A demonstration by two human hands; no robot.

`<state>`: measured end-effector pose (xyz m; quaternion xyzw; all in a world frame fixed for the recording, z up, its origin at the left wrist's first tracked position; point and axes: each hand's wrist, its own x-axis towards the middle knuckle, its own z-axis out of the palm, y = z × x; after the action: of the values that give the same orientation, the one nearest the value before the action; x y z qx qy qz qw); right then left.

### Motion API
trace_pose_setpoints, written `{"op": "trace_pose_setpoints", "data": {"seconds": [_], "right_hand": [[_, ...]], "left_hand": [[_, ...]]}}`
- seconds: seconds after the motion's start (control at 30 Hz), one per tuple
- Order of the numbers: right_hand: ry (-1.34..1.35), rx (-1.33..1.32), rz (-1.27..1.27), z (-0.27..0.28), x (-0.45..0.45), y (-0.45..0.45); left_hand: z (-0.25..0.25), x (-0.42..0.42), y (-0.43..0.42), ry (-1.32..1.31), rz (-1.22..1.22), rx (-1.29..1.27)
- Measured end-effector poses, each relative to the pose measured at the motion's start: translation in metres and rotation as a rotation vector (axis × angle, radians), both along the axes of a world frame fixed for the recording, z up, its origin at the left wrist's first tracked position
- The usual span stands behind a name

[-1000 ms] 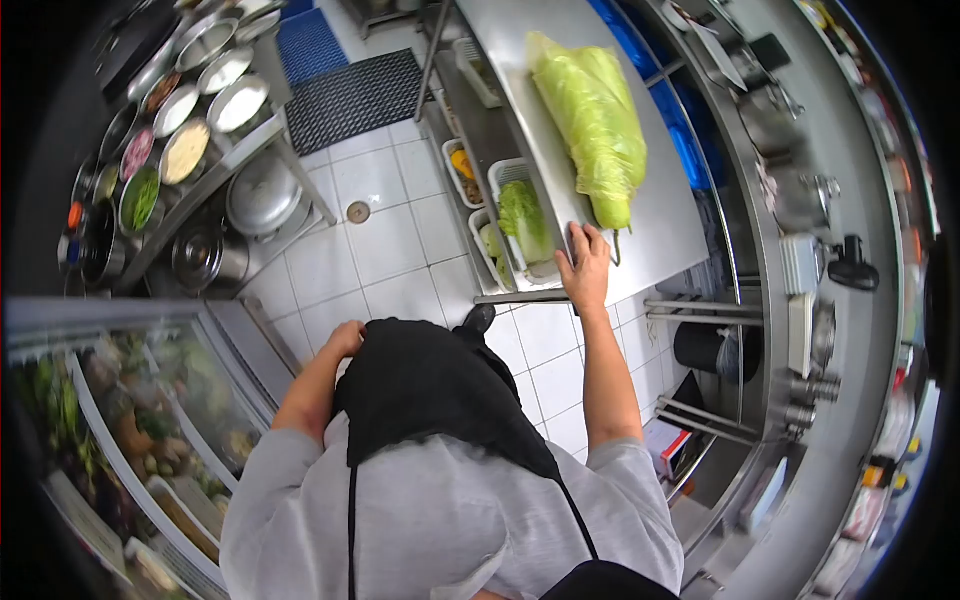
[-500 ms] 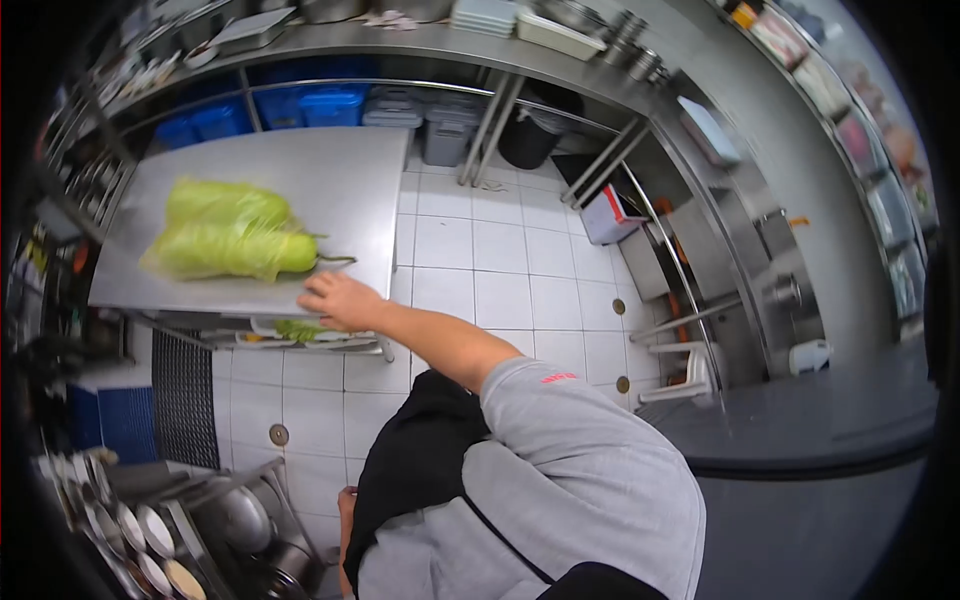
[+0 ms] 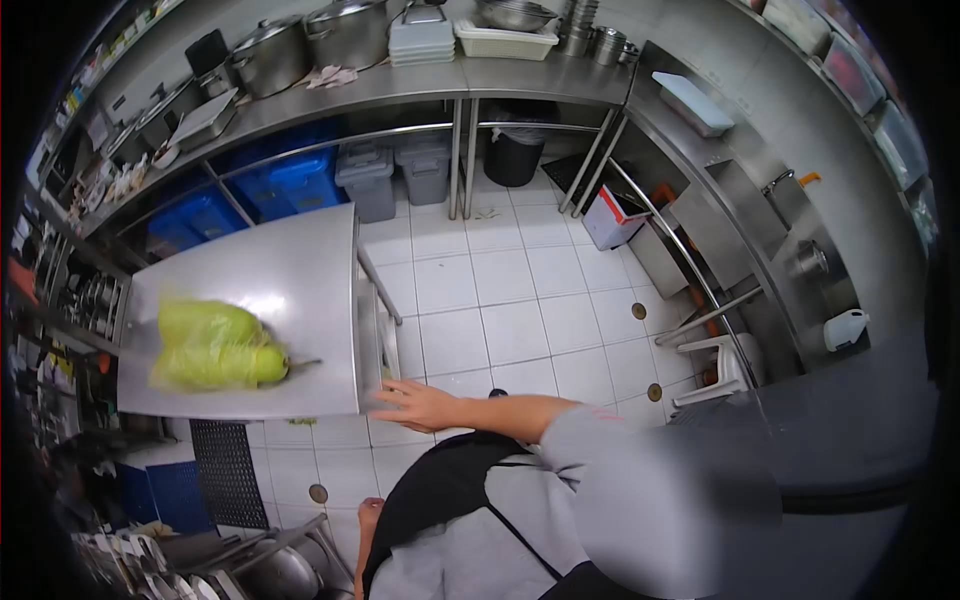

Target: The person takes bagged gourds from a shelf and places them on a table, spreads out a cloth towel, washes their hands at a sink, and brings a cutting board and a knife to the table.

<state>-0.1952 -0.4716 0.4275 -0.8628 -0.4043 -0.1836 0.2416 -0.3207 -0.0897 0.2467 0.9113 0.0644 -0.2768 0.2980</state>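
Observation:
Two large pale-green gourds [image 3: 210, 345], partly wrapped in thin yellowish plastic, lie side by side on a steel table [image 3: 310, 260]. A stem sticks out toward the table's right side. My right hand [image 3: 418, 405] is at the table's near right corner, fingers stretched out and apart, with nothing held. Its fingertips are by the corner edge; whether they touch it I cannot tell. My left hand [image 3: 371, 512] hangs low beside the black apron [image 3: 425, 500], only partly visible, its fingers too hidden to judge.
Lidded pots [image 3: 268, 58] and stacked white trays [image 3: 421, 36] stand on the back counter, with blue bins [image 3: 300, 185] and grey bins [image 3: 367, 180] below. A sink counter runs along the right, near a white stool [image 3: 722, 368]. A pan rack [image 3: 285, 570] stands lower left.
My right hand has moved from beside the gourd stems to the table's right corner. The view has shifted, so the table appears lower and the back counter shows more.

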Motion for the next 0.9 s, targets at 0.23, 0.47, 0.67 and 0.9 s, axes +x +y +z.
{"op": "trace_pose_setpoints", "data": {"seconds": [0.23, 0.47, 0.67, 0.9], "right_hand": [[1.575, -0.396, -1.288, -0.197, -0.186, -0.323], [1.421, 0.031, -1.355, -0.223, -0.195, -0.437], [1.591, 0.548, -1.205, -0.226, -0.077, -0.355], [1.15, -0.053, -0.518, -0.211, 0.051, -0.315]], "left_hand": [[-0.055, 0.038, -0.096, 0.109, -0.32, 0.032], [0.035, 0.15, -0.269, 0.093, -0.341, 0.049], [0.049, 0.23, -0.36, -0.027, -0.415, -0.158], [0.064, 0.323, -0.437, 0.029, -0.515, -0.347]]}}
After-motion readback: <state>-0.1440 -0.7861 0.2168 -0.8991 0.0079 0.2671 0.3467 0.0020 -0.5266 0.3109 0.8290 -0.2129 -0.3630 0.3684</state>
